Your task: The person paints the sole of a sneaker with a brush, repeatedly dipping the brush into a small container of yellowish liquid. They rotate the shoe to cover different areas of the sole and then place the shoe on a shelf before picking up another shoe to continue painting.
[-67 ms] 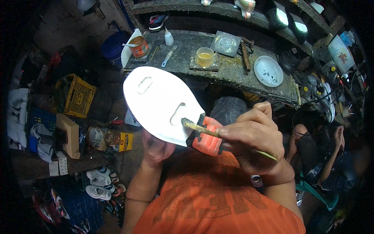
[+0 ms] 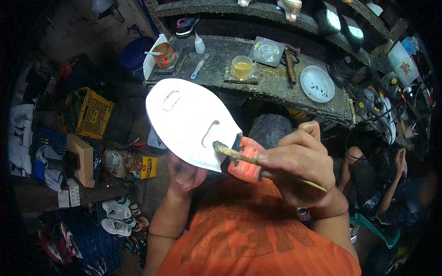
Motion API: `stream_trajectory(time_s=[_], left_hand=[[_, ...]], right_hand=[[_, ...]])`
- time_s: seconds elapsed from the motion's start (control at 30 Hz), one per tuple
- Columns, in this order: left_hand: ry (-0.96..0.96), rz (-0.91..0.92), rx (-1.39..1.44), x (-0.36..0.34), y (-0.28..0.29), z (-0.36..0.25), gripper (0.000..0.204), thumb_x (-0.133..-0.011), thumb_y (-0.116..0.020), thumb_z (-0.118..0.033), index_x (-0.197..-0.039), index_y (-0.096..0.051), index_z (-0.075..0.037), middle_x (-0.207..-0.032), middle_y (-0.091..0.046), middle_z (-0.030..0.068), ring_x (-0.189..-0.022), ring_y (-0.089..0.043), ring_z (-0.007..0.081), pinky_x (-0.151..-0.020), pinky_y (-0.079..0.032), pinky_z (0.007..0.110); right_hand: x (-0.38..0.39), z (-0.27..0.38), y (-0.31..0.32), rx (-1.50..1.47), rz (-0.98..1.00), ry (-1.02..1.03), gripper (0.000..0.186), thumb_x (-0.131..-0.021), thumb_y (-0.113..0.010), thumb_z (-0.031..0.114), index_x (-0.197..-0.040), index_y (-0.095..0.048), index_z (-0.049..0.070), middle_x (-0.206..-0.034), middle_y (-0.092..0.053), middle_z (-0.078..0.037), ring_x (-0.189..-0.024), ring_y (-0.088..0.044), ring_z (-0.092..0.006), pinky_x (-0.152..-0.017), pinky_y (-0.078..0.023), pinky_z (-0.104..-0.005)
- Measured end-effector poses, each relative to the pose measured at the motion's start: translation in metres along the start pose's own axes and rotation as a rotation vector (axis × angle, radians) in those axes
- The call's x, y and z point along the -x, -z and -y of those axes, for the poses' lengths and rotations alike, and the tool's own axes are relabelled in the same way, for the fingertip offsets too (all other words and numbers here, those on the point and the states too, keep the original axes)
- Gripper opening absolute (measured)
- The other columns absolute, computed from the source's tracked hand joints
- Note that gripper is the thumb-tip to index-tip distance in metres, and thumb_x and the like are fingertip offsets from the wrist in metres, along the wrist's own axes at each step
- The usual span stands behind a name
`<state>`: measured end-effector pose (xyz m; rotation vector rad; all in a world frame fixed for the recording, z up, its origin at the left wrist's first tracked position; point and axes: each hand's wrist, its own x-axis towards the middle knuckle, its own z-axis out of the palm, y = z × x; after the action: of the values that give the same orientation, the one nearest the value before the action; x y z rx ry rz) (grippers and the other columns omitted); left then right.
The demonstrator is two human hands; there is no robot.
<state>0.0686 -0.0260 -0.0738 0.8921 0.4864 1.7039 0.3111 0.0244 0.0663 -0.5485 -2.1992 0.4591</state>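
Note:
My left hand (image 2: pixel 184 172) grips a white shoe sole (image 2: pixel 184 115) from underneath, partly hidden by it. The sole has two oval recesses and a red and black section (image 2: pixel 245 168) at the near right end. My right hand (image 2: pixel 301 161) pinches a thin wooden brush (image 2: pixel 235 152), its dark bristles touching the white surface just below the nearer recess.
A dark workbench (image 2: pixel 216 42) holds a cup of amber liquid (image 2: pixel 241 66), a can (image 2: pixel 164 55), a bottle (image 2: pixel 200 43) and a white dish (image 2: pixel 316 83). A yellow crate (image 2: pixel 90 112) is at left; a seated person (image 2: pixel 403 188) is at right, near my right arm.
The brush tip has shifted very slightly to the left on the white sole. Otherwise both hands look the same.

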Motion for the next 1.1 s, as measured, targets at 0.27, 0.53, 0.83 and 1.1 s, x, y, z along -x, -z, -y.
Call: stream_trajectory(time_s=[0.27,0.53,0.83,1.1], left_hand=[[-0.022,-0.043,0.012,-0.002,-0.007,-0.001,0.088,-0.088,-0.076,-0.032,-0.153,-0.025,-0.003,-0.151,-0.041,0.014,-0.14,-0.042,0.0326,-0.116,-0.035,0.05],[-0.058,-0.092,-0.066,-0.003,-0.006,0.004,0.082,-0.088,-0.078,-0.03,-0.149,-0.032,0.0,-0.143,-0.049,0.0121,-0.133,-0.048,0.0278,-0.11,-0.04,0.044],[-0.088,-0.126,-0.338,0.01,0.002,0.006,0.071,-0.088,-0.078,-0.027,-0.142,-0.041,0.0,-0.128,-0.059,0.0101,-0.119,-0.058,0.0229,-0.099,-0.048,0.038],[-0.287,0.083,-0.83,0.009,0.019,0.01,0.07,-0.089,-0.072,-0.028,-0.144,-0.038,-0.001,-0.134,-0.056,0.0133,-0.122,-0.057,0.0279,-0.1,-0.048,0.043]], right_hand=[[-0.004,-0.006,0.001,0.05,-0.043,-0.047,0.021,-0.076,-0.08,0.009,-0.096,-0.074,0.011,-0.088,-0.074,0.001,-0.072,-0.06,-0.0166,-0.076,-0.038,-0.0346],[0.003,-0.005,-0.007,-0.013,-0.023,0.046,0.039,-0.067,-0.08,0.008,-0.106,-0.075,0.012,-0.092,-0.073,0.005,-0.073,-0.061,-0.0132,-0.072,-0.032,-0.0333],[0.0,0.003,-0.001,0.007,-0.02,0.053,0.036,-0.067,-0.08,0.007,-0.102,-0.075,0.012,-0.089,-0.072,0.005,-0.073,-0.061,-0.0134,-0.072,-0.032,-0.0332],[-0.001,0.013,0.005,-0.065,-0.022,-0.04,0.032,-0.072,-0.084,0.007,-0.102,-0.075,0.011,-0.084,-0.071,0.003,-0.072,-0.061,-0.0141,-0.072,-0.034,-0.0327]])
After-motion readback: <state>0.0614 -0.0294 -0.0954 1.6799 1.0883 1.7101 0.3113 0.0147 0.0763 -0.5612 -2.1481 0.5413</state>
